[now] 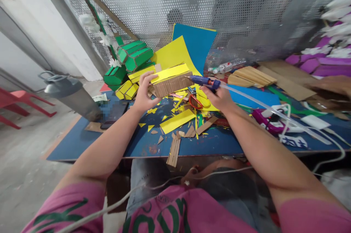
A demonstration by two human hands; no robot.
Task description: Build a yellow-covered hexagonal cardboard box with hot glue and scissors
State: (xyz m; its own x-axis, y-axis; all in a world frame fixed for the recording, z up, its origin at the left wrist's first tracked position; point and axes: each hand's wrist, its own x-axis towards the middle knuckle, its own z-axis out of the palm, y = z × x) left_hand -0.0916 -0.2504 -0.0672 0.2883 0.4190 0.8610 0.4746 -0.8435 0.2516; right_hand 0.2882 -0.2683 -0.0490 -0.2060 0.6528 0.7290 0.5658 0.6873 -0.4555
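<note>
Several left fingers (145, 77): parted around a cardboard block (171, 86), gripped by its end.
Right fingers (206, 92): curled round a glue gun (200, 80).
Block: held above the surface (131, 149); yellow top apparently done, brown side left bare.
Yellow strip (177, 121): seemingly unused, among scraps (173, 149).

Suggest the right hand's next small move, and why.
Probably draw the glue gun along the bare cardboard side of the yellow-topped block: the right hand has its nozzle at or close to that side's right end, while the left hand holds the block's other end. Contact is unclear.
</note>
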